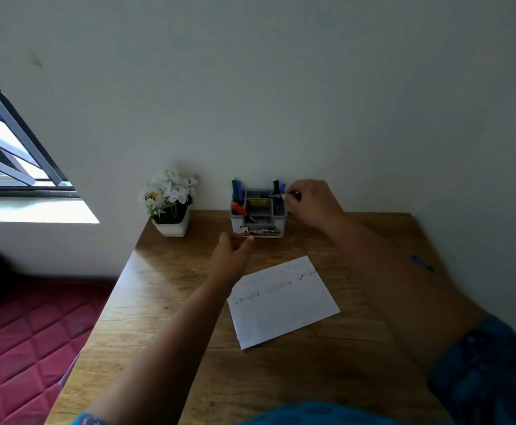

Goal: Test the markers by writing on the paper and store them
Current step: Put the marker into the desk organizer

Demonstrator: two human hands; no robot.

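A grey organiser (259, 223) stands at the back of the wooden desk (164, 302) against the wall, with several markers upright in its compartments and a red marker (240, 209) leaning at its left. My right hand (313, 202) holds a black marker (273, 196) lying sideways over the organiser's right compartment. My left hand (231, 251) rests at the organiser's front face, fingers curled and touching its lower edge. A white paper (282, 302) with handwritten words lies in the middle of the desk, nearer to me.
A white pot of white flowers (170, 200) stands left of the organiser. A blue pen (422, 263) lies at the desk's far right edge. A red quilted mattress (26, 332) is below on the left, a barred window (8, 148) above it.
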